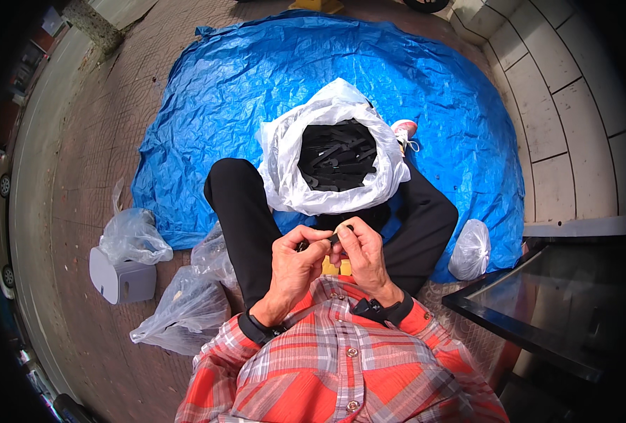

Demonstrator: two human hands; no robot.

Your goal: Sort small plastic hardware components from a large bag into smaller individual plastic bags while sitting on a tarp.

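Between both hands (327, 257), black strip (320, 242)

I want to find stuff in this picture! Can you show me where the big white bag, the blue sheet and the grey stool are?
white bag (284, 158), head view, on its crinkled left wall.
blue tarp (221, 92), head view, on a bare stretch left of the bag.
grey stool (119, 280), head view, on its front side.

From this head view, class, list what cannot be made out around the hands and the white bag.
- Small black piece: mostly hidden by the left hand and right hand.
- Black strips in the white bag: count too small to tell.
- Clear bags: contents blurred.
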